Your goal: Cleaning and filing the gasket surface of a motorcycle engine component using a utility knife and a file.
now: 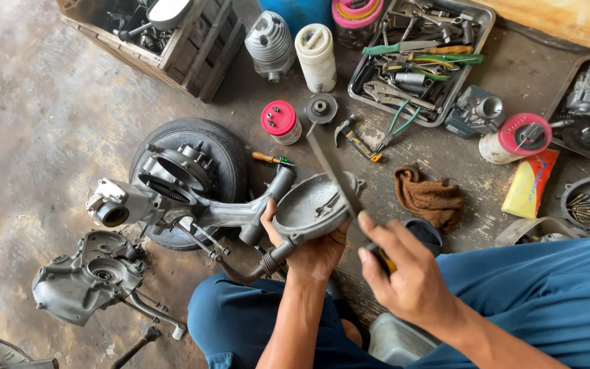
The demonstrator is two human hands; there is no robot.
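- My right hand (411,273) is wrapped tight around the yellow-and-black handle of a long flat file (336,179), blade running up and away, lying across the rim of the cover.
- My left hand (308,249) is cupped under the grey engine side cover (305,205), thumb hooked over its near edge, holding it up above my knees.
- Just left of the cover sits the engine case with swingarm (192,201), resting on a small tyre (230,154).
- Another grey casing half (87,277) lies on the concrete, further left.
- A brown rag (430,197) sits right of the file.
- Up top: a tool tray (476,31) full of pliers and screwdrivers, and a red-lidded jar (280,121).
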